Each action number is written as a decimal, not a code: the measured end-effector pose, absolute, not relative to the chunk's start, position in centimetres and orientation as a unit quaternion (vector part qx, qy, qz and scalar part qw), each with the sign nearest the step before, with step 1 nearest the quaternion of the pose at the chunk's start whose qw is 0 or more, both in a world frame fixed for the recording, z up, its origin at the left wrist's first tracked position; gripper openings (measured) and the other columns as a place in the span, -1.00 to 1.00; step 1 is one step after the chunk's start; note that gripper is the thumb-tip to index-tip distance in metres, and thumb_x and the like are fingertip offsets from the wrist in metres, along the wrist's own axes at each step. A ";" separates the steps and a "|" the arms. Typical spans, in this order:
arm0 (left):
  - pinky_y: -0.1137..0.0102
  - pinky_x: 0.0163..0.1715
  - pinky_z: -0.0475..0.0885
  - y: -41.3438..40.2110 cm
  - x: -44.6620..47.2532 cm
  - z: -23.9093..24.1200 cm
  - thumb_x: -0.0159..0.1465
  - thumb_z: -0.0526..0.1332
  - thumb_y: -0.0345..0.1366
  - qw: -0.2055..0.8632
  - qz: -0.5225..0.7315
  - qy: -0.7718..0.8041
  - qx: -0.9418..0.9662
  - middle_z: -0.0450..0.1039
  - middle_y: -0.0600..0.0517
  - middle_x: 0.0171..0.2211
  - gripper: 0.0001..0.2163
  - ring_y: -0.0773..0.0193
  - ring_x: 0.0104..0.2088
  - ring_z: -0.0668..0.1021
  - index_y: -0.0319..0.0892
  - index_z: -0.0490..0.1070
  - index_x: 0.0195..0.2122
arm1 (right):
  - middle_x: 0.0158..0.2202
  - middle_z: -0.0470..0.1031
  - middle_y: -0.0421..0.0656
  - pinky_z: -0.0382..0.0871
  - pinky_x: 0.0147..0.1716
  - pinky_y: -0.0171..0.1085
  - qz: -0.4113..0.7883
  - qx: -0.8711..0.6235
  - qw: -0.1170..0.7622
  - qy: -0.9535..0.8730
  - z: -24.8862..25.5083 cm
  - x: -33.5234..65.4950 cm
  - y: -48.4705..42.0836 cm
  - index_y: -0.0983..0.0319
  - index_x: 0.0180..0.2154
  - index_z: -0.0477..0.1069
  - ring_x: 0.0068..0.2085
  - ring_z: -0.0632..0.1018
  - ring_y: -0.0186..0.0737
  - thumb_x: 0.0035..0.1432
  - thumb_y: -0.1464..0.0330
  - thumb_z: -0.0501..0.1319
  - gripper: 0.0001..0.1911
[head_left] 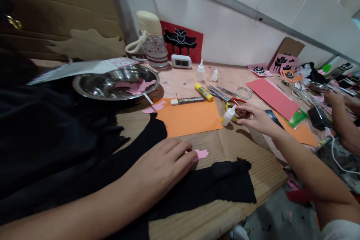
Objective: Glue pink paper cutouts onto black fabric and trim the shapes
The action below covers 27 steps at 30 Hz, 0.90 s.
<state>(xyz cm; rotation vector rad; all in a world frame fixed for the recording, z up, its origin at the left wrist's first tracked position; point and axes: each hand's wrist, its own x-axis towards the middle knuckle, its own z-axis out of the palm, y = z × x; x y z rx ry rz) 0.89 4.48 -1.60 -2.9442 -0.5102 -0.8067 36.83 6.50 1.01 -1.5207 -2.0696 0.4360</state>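
My left hand (165,161) rests low over the cardboard and black cloth, its fingers curled together at the left end of a small pink cut-out (201,153). Part of that piece is hidden under the fingertips. To the right, my right hand (254,118) is at a small white glue bottle (228,115), thumb and fingers apart beside its tilted nozzle. Just behind the bottle lie scissors (222,93) with red and yellow handles. An orange sheet (188,120) lies beyond my left hand. Black fabric (208,185) spreads beneath and in front of it.
A steel bowl (84,86) holds pink cut-outs. Behind the orange sheet lie a yellow glue stick (204,92) and a slim case (188,100). A bottle (152,41), a clock (181,61) and red sheets (272,97) stand or lie farther back. Another person's hand (334,101) is at right.
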 end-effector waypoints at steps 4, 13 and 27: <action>0.24 -0.25 0.50 2.1 0.3 -0.4 0.37 0.04 -0.63 0.104 -0.216 -0.142 -0.960 0.63 -0.04 -0.32 -0.66 0.14 -0.35 0.59 -0.24 0.59 -0.10 | -0.06 0.54 -0.04 0.48 0.01 0.01 0.126 -0.576 0.220 -0.777 0.9 35.2 6.8 0.16 0.06 0.60 -0.03 0.56 0.04 0.07 0.22 0.53 -0.50; 0.30 -0.51 0.42 -2.7 0.1 0.2 0.28 0.15 -0.53 0.160 -0.081 -0.154 -0.972 0.61 -0.27 0.13 -0.66 0.21 -0.51 0.56 -0.26 0.57 0.03 | -0.11 0.59 -0.04 0.44 -0.01 -0.04 0.169 -0.566 0.273 -0.759 1.2 31.0 6.7 0.21 -0.15 0.54 -0.07 0.57 0.00 0.29 0.25 0.32 -0.83; 0.34 -0.62 0.48 -2.4 1.6 -0.5 0.09 0.26 -0.46 0.137 -0.125 -0.233 -0.955 0.62 -0.28 0.09 -0.70 0.20 -0.60 0.58 -0.21 0.61 -0.14 | -0.33 0.53 -0.24 0.40 -0.44 -0.38 0.597 -0.415 0.464 -0.506 2.4 23.8 5.1 0.12 -0.17 0.62 -0.40 0.44 -0.34 -0.04 -0.05 0.55 -0.50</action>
